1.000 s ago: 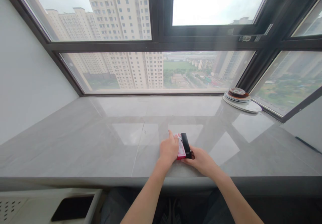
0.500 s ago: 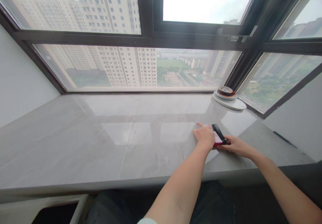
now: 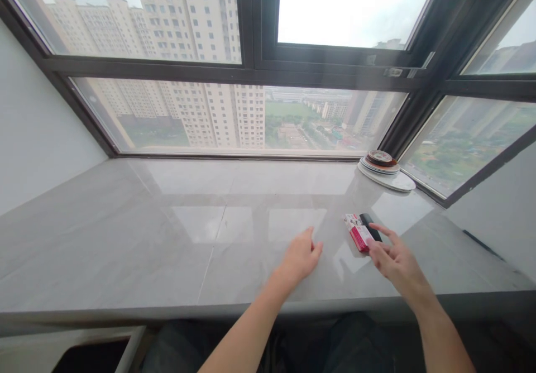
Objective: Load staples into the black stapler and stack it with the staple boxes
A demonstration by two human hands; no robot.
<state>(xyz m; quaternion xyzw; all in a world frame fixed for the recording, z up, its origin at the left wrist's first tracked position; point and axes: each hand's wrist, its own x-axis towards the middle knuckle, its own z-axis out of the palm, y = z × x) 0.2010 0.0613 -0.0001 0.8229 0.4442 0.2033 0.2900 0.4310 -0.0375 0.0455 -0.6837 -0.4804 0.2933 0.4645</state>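
A small red and white box (image 3: 358,235) lies on the grey marbled ledge, right of centre. Close against its right side rests a black object (image 3: 370,226), partly hidden by fingers. My right hand (image 3: 397,258) hovers at the near right of both, thumb and index finger apart, with nothing held between them. Left of the box, my left hand (image 3: 299,254) is over the ledge, its fingers apart and holding nothing.
Stacked plates and lids (image 3: 385,170) stand in the far right corner by the window frame. A thin dark strip (image 3: 483,244) lies along the right wall. An open drawer (image 3: 136,342) is below the ledge at the lower left.
My left hand has let go of the box and moved left and nearer. My right hand has drawn back slightly off the black object and opened. The view has shifted a little.
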